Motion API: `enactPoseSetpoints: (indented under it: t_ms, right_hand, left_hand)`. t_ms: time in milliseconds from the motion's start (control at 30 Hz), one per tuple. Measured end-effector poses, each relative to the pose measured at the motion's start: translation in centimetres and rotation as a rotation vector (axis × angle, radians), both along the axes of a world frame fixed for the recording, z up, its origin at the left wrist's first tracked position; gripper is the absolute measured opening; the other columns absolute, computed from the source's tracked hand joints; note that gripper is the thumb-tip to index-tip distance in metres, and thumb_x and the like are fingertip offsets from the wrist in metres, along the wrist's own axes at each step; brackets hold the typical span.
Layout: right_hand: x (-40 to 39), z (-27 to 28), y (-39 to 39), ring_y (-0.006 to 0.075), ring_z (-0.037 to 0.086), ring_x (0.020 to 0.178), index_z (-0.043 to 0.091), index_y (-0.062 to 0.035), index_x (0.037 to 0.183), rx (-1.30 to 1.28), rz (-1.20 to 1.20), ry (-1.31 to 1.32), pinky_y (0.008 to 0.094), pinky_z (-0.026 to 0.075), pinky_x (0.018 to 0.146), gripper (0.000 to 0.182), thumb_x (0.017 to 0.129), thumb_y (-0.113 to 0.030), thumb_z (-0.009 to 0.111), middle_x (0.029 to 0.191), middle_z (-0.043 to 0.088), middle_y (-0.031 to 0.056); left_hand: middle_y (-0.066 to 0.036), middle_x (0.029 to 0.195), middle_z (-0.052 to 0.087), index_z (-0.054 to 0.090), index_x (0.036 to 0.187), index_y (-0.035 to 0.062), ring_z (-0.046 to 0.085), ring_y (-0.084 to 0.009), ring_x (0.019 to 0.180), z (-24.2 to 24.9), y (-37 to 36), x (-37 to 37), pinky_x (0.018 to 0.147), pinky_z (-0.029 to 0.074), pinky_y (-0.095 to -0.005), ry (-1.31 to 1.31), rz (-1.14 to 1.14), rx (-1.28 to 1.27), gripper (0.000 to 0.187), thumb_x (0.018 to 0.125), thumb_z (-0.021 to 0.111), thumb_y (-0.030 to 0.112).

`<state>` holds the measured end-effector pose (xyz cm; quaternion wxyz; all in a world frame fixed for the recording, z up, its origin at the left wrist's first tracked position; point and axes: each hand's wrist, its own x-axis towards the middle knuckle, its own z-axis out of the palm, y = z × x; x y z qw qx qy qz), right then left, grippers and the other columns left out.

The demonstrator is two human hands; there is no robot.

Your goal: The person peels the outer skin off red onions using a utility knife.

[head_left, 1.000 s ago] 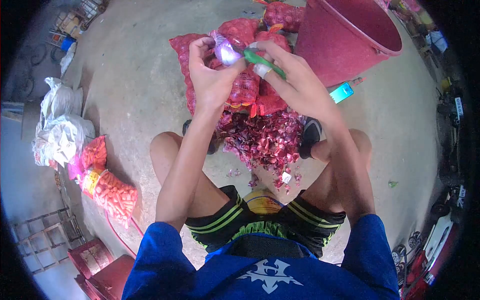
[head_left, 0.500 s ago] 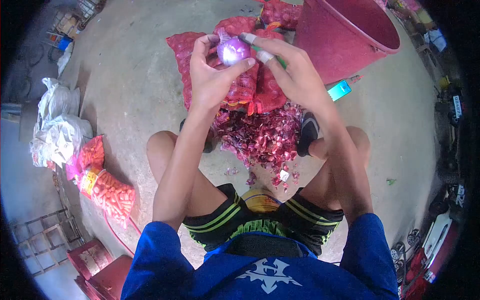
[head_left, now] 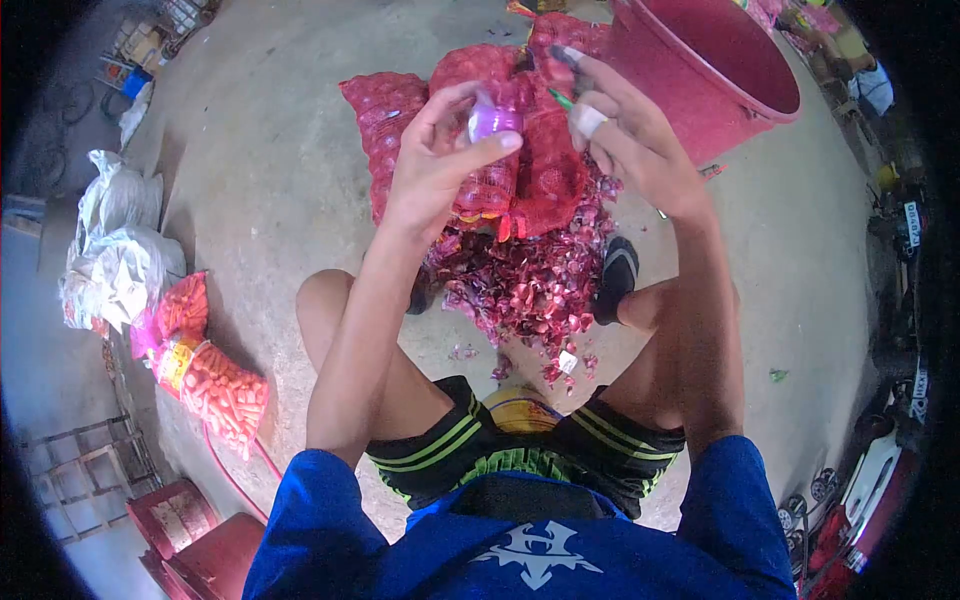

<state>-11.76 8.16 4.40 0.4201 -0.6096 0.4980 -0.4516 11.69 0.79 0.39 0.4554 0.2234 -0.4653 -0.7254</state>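
Observation:
My left hand [head_left: 437, 155] is closed around a peeled purple onion [head_left: 494, 122], its thumb along the near side and fingers over the far side. The onion is blurred, raised above red mesh sacks of onions [head_left: 388, 120]. Apart from it, to the right, my right hand [head_left: 635, 135] grips a small green-handled tool [head_left: 562, 99] in curled fingers; any blade cannot be made out. Its forefinger stretches forward with a dark tip, and white tape [head_left: 590, 121] wraps the thumb. Below the hands, a heap of loose red onion skins [head_left: 525, 290] lies on the floor between my feet.
A large red tub [head_left: 700, 90] stands at the upper right, beside the sacks. To the left are a bag of carrots [head_left: 225, 390] and white sacks [head_left: 125, 270]. Red stools [head_left: 220, 555] are at lower left. My right foot [head_left: 618, 275] borders the skins.
My right hand has drawn away from the onion, rightward, with the green tool and lifted its forefinger. My left hand has shifted slightly right and down with the onion. The phone is now mostly hidden.

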Motion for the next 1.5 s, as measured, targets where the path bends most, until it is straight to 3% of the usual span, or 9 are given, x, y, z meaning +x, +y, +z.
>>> enactPoseSetpoints:
  t_ms: [200,267,300,500,733,1000,1233,1300,1500]
  right_hand:
    - [1.1,0.2,0.6,0.0066,0.055,0.079,0.037,-0.0064,0.165,0.034,0.188,-0.060,0.0230,0.045,0.067,0.068,0.104,-0.017,0.065,0.091,0.060,0.0009]
    - [1.5,-0.9,0.0,0.0118,0.062,0.086,0.044,-0.0057,0.162,-0.137,0.158,0.225,0.0289,0.053,0.077,0.062,0.104,-0.015,0.065,0.099,0.068,0.0068]
    - [2.1,-2.3,-0.6,0.0161,0.067,0.099,0.054,-0.0027,0.153,-0.258,0.112,0.067,0.0340,0.055,0.092,0.050,0.105,-0.012,0.062,0.116,0.074,0.0133]
    - [1.6,-2.4,-1.4,0.0106,0.059,0.120,0.058,-0.0022,0.151,-0.316,0.008,0.151,0.0282,0.048,0.104,0.042,0.109,-0.008,0.055,0.145,0.065,0.0083]
    - [0.0,-2.7,-2.1,0.0135,0.067,0.104,0.067,-0.0040,0.141,-0.241,-0.261,0.104,0.0315,0.052,0.098,0.037,0.106,-0.014,0.059,0.122,0.076,0.0166]
    - [-2.0,-2.3,-0.1,0.0507,0.065,0.098,0.047,-0.0021,0.154,0.032,-0.251,0.616,0.0453,0.053,0.091,0.056,0.104,-0.022,0.061,0.105,0.069,0.0299]
    - [0.1,-0.2,0.3,0.0304,0.070,0.086,0.044,0.0002,0.157,-0.253,-0.045,0.265,0.0411,0.055,0.085,0.061,0.103,-0.023,0.064,0.099,0.073,0.0196]
    - [0.8,0.3,0.5,0.0184,0.065,0.080,0.045,-0.0002,0.158,-0.139,-0.025,0.086,0.0367,0.055,0.081,0.061,0.104,-0.024,0.064,0.095,0.071,0.0106]
    - [1.4,-0.3,-0.7,0.0140,0.066,0.090,0.051,0.0028,0.153,0.144,-0.026,-0.230,0.0320,0.054,0.089,0.060,0.102,-0.022,0.069,0.107,0.072,0.0074]
  left_hand:
    - [-0.010,0.122,0.071,0.063,0.129,0.0001,0.069,-0.0162,0.111,-0.4,0.0,-0.6,0.095,0.059,-0.0324,-0.410,0.326,-0.461,0.067,0.070,0.097,0.003]
    - [-0.010,0.121,0.071,0.063,0.129,-0.0008,0.069,-0.0160,0.110,-0.7,0.0,-0.7,0.095,0.059,-0.0321,-0.446,0.381,-0.535,0.069,0.069,0.097,0.004]
    - [-0.011,0.121,0.071,0.063,0.130,-0.0016,0.070,-0.0169,0.111,-0.8,0.0,-0.7,0.096,0.059,-0.0326,-0.391,0.344,-0.470,0.069,0.070,0.097,0.004]
    - [-0.012,0.125,0.070,0.062,0.134,-0.0025,0.069,-0.0183,0.112,0.0,0.0,-1.2,0.099,0.058,-0.0333,-0.222,0.203,-0.202,0.068,0.075,0.095,0.004]
    - [-0.007,0.132,0.069,0.060,0.141,0.0045,0.066,-0.0203,0.123,-0.7,-0.1,-0.8,0.104,0.052,-0.0336,0.055,-0.002,0.088,0.047,0.099,0.075,0.022]
    - [-0.012,0.141,0.065,0.054,0.148,0.0068,0.061,-0.0340,0.134,-0.5,-1.2,0.5,0.096,0.058,-0.0393,0.328,-0.192,0.326,0.054,0.111,0.052,0.046]
    - [-0.014,0.135,0.068,0.057,0.143,0.0062,0.070,-0.0338,0.118,-0.9,-1.9,1.1,0.085,0.060,-0.0388,0.393,-0.306,0.367,0.053,0.112,0.048,0.048]
    - [-0.013,0.131,0.070,0.059,0.140,0.0061,0.070,-0.0325,0.112,-1.0,-2.0,1.2,0.083,0.059,-0.0382,0.376,-0.313,0.358,0.052,0.112,0.048,0.048]
    - [-0.013,0.120,0.074,0.062,0.134,0.0060,0.071,-0.0283,0.096,-0.6,-1.5,0.9,0.081,0.056,-0.0377,0.466,-0.416,0.441,0.051,0.112,0.045,0.049]
